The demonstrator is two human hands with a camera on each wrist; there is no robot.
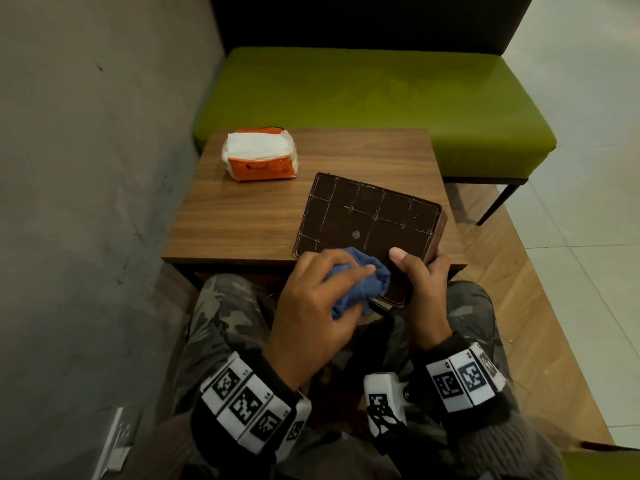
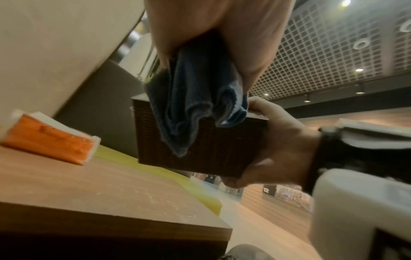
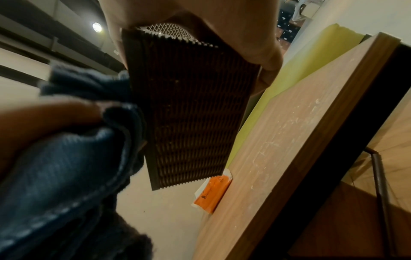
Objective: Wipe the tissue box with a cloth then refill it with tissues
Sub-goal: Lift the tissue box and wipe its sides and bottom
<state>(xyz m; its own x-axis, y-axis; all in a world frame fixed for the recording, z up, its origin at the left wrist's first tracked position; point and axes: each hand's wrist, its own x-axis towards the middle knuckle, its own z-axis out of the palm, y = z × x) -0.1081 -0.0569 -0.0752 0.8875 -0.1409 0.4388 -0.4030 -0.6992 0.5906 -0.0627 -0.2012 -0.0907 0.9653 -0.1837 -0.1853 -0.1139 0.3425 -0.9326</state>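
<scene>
A dark brown tissue box [image 1: 367, 220] is held up over the near edge of the wooden table [image 1: 263, 209], its ribbed underside facing me. My right hand [image 1: 420, 282] grips its near right corner, thumb on the underside. My left hand [image 1: 311, 299] holds a bunched blue cloth [image 1: 360, 282] against the box's near edge. In the left wrist view the cloth [image 2: 195, 109] drapes over the lattice side of the box [image 2: 211, 149]. The right wrist view shows the lattice box [image 3: 193, 109] and the cloth [image 3: 71, 158]. An orange and white tissue pack [image 1: 259, 155] lies at the table's far left.
A green bench seat [image 1: 381, 98] stands behind the table with a dark backrest. A grey wall [image 1: 86, 168] runs along the left. My knees in camouflage trousers [image 1: 225, 323] sit under the table's near edge. Tiled floor lies to the right.
</scene>
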